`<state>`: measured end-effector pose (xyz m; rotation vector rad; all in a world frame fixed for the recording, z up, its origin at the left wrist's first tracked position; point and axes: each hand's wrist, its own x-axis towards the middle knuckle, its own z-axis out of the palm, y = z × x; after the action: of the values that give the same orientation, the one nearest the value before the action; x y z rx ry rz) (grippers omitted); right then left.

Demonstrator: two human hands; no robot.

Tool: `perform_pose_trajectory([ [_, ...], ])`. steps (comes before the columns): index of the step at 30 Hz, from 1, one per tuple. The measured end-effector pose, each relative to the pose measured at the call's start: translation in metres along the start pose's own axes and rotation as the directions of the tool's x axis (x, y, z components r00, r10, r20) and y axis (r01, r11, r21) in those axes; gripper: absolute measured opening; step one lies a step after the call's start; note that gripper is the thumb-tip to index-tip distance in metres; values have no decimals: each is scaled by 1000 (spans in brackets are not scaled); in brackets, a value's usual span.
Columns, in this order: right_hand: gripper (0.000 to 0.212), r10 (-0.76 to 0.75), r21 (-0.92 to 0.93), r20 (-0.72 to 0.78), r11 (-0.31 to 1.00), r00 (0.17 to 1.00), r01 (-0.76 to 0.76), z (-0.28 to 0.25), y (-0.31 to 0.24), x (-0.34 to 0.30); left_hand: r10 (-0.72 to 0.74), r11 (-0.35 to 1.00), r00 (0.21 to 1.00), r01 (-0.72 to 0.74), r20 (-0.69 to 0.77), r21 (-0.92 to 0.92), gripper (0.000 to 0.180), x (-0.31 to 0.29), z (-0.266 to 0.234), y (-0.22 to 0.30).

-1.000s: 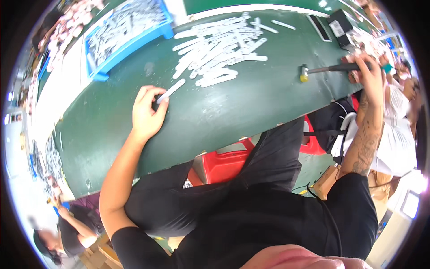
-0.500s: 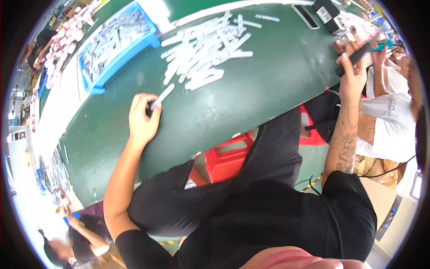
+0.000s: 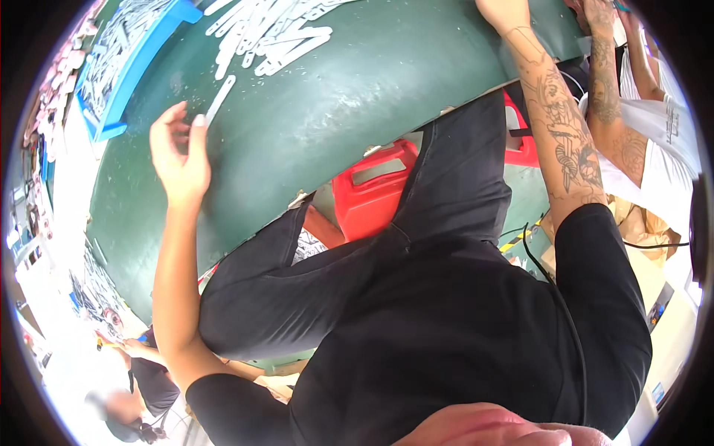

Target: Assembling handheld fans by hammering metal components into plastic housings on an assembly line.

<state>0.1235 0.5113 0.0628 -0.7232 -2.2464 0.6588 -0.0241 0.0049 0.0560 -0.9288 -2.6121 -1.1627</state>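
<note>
My left hand (image 3: pixel 181 157) is over the dark green tabletop (image 3: pixel 357 89), its fingers loosely curled and apart from the thumb. Beside the thumb tip lies a single pale, narrow flat strip (image 3: pixel 221 99). Whether the thumb touches the strip I cannot tell. Beyond it a pile of similar pale strips (image 3: pixel 271 33) runs up to the upper edge of the view. My right hand (image 3: pixel 507 11) reaches over the far right of the table. Its fingers are cut off by the upper edge, so anything in them is hidden.
A blue tray (image 3: pixel 119 104) full of grey strips stands at the table's far left. A red plastic stool (image 3: pixel 372 197) is under the near edge. Close on the right, a co-worker's tattooed forearm (image 3: pixel 604 82) reaches over the table. Another person (image 3: pixel 152 383) is at lower left.
The view has shifted, placing the table higher in the picture. My left hand has drawn back slightly from the strip. My right hand, earlier on a dark-handled tool, has its fingers out of view.
</note>
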Motion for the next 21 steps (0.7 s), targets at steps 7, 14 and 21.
perform_pose_trajectory([
  [7, 21, -241, -13, -141, 970, 960, 242, -11, -8, -37, 610, 757, 791, -559, 58, -338, 20, -30, 52, 188],
  [14, 25, -316, 47, -114, 945, 942, 323, 6, -3, -44, 745, 640, 577, -474, 336, -605, 36, -140, 290, 243],
  [21, 13, -390, -170, 172, 893, 905, 417, -17, 27, -46, -120, 943, 548, 324, 828, -78, 42, -27, 266, 193],
])
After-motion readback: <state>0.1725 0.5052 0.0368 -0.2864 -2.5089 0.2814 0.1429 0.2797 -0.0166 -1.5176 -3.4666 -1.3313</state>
